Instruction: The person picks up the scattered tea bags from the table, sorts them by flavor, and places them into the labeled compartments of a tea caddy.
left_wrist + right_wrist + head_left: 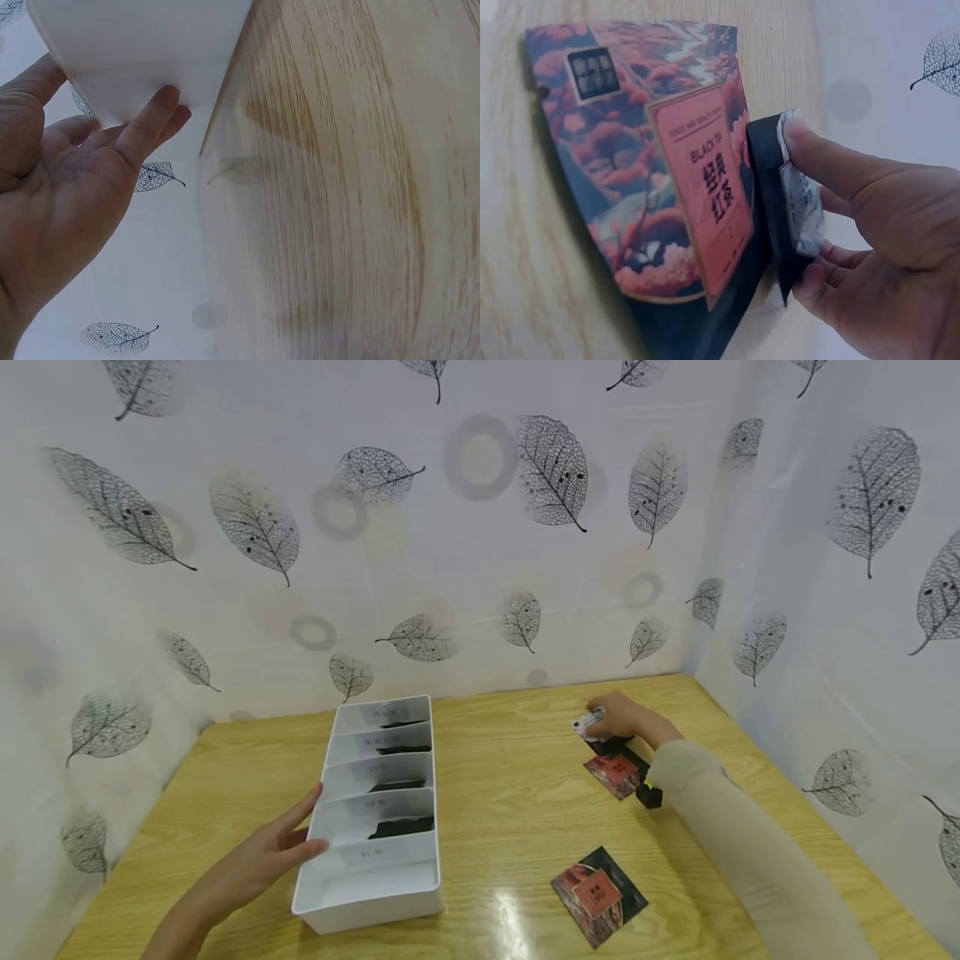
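A white divided box (367,906) stands at the left of the table, with dark packets in several compartments. My left hand (251,868) holds its left wall near the front; the thumb reaches over the rim, and in the left wrist view fingers (146,127) press the outer side. At the back right, my right hand (622,718) pinches a small black packet with a silvery-white face (802,206) between thumb and fingers. Just below it is a tea sachet (615,774) labelled black tea. Another red-and-black tea sachet (597,895) lies nearer the front.
A small black object (648,795) with a yellow spot lies by the right sleeve (742,843), partly hidden. The wooden table (495,777) is bounded at the back and sides by a leaf-print curtain (465,552).
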Action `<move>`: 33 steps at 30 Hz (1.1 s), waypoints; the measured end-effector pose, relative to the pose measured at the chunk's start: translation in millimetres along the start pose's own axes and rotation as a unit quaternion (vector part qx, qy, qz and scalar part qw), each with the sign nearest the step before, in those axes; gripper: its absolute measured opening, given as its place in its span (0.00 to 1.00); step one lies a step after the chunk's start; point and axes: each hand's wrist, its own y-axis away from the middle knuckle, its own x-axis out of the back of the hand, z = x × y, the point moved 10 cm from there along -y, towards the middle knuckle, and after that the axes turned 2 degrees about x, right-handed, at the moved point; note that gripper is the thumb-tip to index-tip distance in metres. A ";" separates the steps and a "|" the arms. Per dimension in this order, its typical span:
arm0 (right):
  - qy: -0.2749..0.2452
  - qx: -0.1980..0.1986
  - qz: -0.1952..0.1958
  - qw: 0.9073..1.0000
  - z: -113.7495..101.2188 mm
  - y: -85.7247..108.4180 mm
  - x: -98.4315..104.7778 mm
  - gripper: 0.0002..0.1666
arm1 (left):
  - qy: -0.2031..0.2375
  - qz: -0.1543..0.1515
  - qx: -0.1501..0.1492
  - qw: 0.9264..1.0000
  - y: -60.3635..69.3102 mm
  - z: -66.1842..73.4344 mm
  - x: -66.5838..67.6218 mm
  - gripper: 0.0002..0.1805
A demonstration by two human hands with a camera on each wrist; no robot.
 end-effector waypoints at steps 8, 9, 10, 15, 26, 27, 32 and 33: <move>-0.071 -0.030 0.078 0.994 22.9 6.5 11.3 0.24 | 0.007 0.002 -0.011 1.000 0.0 2.5 -0.3 0.45; -0.082 -0.033 0.089 0.992 25.3 8.5 13.5 0.23 | 0.008 0.002 -0.013 1.000 0.1 2.9 -0.5 0.45; -0.094 -0.036 0.099 0.990 27.6 10.7 15.7 0.21 | 0.009 0.002 -0.016 1.000 0.3 3.4 -0.6 0.45; -0.191 -0.041 0.126 0.973 34.2 21.7 23.4 0.21 | 0.009 0.003 -0.019 1.000 0.6 4.6 -0.3 0.45; -0.317 -0.021 0.126 0.940 21.7 40.5 29.4 0.24 | 0.005 0.002 -0.012 1.000 1.2 3.1 0.3 0.46; -0.321 -0.022 0.125 0.939 19.9 41.7 28.9 0.24 | 0.005 0.002 -0.013 1.000 1.3 3.3 0.3 0.46; -0.334 -0.011 0.120 0.935 5.9 44.2 27.6 0.25 | 0.007 0.000 -0.017 1.000 1.1 3.8 -0.1 0.45; -0.337 -0.007 0.120 0.934 2.2 44.2 27.4 0.25 | 0.007 0.000 -0.017 1.000 1.1 3.8 -0.3 0.45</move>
